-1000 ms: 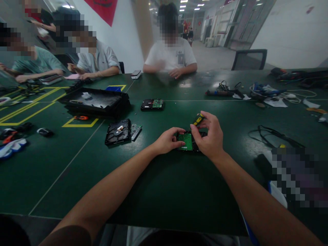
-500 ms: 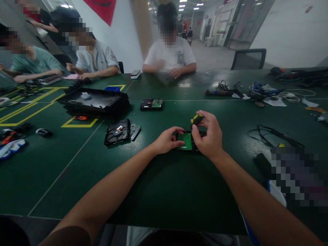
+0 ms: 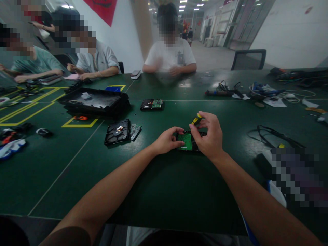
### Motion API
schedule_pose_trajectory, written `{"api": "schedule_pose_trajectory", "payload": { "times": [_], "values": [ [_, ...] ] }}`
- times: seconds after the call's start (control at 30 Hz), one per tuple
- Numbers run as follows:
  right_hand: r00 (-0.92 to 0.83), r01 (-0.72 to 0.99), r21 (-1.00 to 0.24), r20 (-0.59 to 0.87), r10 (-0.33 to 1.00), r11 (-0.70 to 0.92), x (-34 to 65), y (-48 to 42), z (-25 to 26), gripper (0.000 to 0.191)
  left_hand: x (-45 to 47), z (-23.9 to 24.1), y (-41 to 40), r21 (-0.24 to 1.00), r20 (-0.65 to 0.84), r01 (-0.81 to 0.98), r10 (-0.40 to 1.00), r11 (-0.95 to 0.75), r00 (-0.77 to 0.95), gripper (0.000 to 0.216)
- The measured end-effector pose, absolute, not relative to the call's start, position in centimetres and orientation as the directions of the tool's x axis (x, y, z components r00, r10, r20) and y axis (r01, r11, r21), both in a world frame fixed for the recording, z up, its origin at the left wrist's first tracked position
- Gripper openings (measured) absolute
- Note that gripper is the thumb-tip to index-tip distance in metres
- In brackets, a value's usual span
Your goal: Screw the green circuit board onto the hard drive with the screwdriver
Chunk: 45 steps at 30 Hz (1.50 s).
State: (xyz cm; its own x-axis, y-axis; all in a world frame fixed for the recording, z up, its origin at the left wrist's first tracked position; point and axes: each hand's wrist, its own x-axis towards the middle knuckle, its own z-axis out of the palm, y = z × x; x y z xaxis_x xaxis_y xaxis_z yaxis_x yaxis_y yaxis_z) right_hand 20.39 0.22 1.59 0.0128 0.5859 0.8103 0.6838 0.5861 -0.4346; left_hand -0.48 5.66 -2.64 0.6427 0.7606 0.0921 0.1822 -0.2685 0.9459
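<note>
A hard drive (image 3: pixel 195 146) lies on the green table in front of me, its green circuit board (image 3: pixel 186 140) facing up. My left hand (image 3: pixel 169 139) grips the drive's left end, thumb on the board and fingers at the far edge. In my right hand (image 3: pixel 210 136) is a screwdriver with a yellow and dark green handle (image 3: pixel 196 119), pinched between thumb and fingers and tilted over the board. The screwdriver's tip is hard to make out. Part of the drive's right side is hidden behind my right hand.
Left of my hands lie another hard drive (image 3: pixel 117 132) and a loose circuit board (image 3: pixel 135 131). Beyond are a third drive (image 3: pixel 152 104) and a black tray (image 3: pixel 94 99). Cables (image 3: pixel 276 135) lie at the right. Several people sit across the table, including a person in a white shirt (image 3: pixel 170 56).
The screwdriver handle has turned in my right fingers, showing more yellow, and my right fingers have shifted slightly. My left hand and the drive stay in place.
</note>
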Motion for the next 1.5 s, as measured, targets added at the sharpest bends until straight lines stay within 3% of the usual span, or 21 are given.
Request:
{"api": "schedule_pose_trajectory", "payload": {
  "times": [1.5],
  "values": [
    [-0.023, 0.679, -0.416, 0.811, 0.584, 0.604, 20.29, 0.28, 1.55, 0.062, -0.49, -2.82, 5.68, 0.954, 0.11, 0.143, 0.755, -0.262, 0.646, 0.058]
  ]
}}
